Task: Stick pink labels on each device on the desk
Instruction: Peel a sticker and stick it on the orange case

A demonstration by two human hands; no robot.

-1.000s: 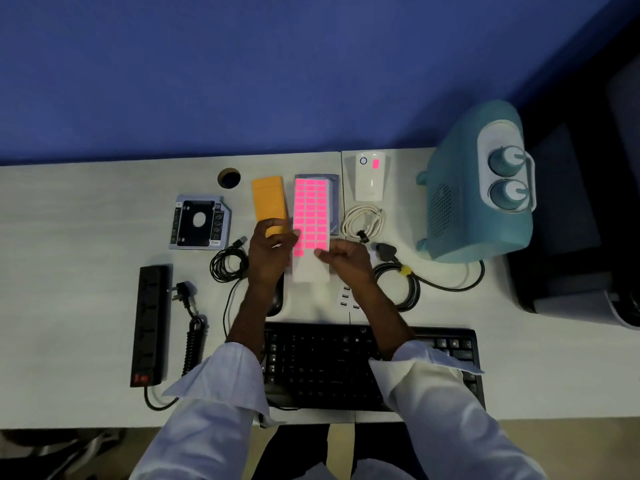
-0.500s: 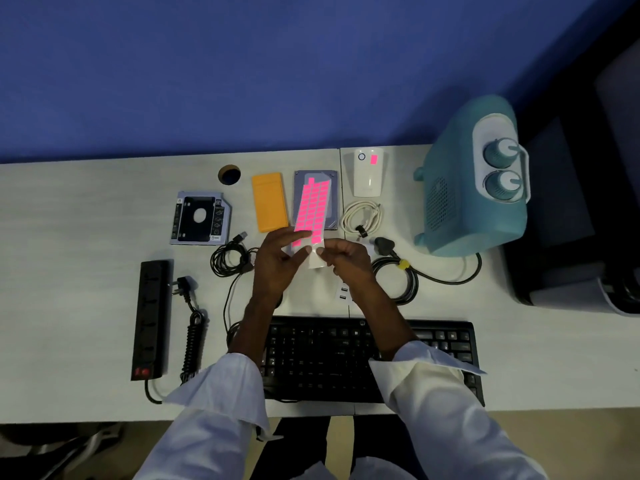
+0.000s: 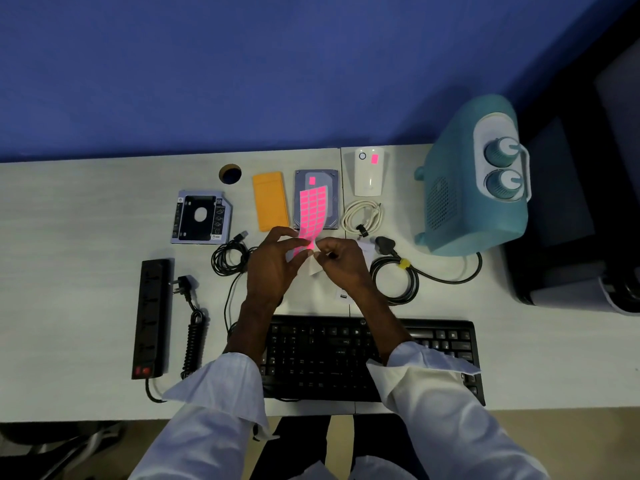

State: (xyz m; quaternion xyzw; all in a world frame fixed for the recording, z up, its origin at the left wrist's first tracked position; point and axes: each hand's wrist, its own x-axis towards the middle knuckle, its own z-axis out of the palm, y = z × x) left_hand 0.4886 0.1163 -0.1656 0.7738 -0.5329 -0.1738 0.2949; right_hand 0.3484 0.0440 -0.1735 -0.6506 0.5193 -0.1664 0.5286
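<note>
A sheet of pink labels [image 3: 313,211] curls upward over the desk, pinched at its lower end by my left hand [image 3: 273,265]. My right hand [image 3: 341,259] meets it there, fingertips closed on the sheet's bottom corner where the white backing shows. Behind the sheet lies a grey hard drive [image 3: 329,183] with one pink label on it. The white adapter [image 3: 369,171] to its right also carries a pink label. An orange device [image 3: 270,200], a drive caddy [image 3: 201,216], a black power strip [image 3: 150,317] and a black keyboard [image 3: 346,355] show no label.
A teal fan heater [image 3: 474,181] stands at the right, its black cable [image 3: 398,278] coiled beside my right hand. A white coiled cable [image 3: 362,216] and a black USB cable [image 3: 228,258] lie mid-desk. A round cable hole [image 3: 230,173] sits near the back edge.
The label sheet, held flat and upright a second ago, now bends over backward. Both hands have drawn together at its lower end, the right fingers working at its corner.
</note>
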